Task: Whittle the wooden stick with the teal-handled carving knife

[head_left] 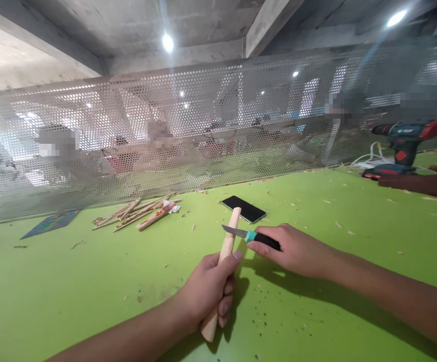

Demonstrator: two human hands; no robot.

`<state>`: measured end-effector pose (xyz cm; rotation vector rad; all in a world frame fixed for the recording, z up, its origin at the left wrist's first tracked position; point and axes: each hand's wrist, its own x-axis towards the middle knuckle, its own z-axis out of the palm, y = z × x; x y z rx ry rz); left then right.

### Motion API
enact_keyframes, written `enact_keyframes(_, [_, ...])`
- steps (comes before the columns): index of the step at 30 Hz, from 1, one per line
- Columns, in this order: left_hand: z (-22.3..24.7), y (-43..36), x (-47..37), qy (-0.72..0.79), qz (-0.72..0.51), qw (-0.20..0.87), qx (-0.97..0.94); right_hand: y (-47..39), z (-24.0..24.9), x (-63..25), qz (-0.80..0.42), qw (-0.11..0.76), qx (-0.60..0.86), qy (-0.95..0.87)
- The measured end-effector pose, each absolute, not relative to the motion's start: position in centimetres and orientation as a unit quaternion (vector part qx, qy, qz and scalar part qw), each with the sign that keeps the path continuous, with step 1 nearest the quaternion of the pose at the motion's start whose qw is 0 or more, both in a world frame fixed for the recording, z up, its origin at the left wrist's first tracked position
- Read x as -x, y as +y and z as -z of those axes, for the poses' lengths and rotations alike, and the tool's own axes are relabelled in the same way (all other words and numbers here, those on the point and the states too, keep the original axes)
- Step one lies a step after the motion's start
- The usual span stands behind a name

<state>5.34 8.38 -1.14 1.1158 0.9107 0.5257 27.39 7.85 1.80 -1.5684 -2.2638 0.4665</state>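
My left hand (214, 286) is wrapped round the middle of a pale wooden stick (227, 245), whose two ends stick out above and below the fist. The stick slants up and away, over the green table (101, 291). In my right hand (293, 251) is a carving knife (265, 240) with a black and teal handle. Its blade lies across the upper part of the stick, point to the left; whether it cuts in cannot be made out. Just behind the stick's top end a smartphone (254, 210) lies flat, its screen dark.
Thin wood strips (127, 211) and a reddish-marked stick (156, 216) lie at the back left, near a flat bluish sheet (50, 223). A cordless drill (405, 143) and a dark brown block (418, 185) stand at the right. Behind runs a perforated metal screen (195, 115). Wood shavings are scattered about.
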Motion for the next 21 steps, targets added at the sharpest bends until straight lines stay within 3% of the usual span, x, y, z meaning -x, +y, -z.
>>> enact_keyframes(21, [0.98, 8.36, -4.85, 0.391, -0.215, 0.740, -0.503, 7.13, -1.36, -26.96, -0.223, 0.179, 0.513, -0.810])
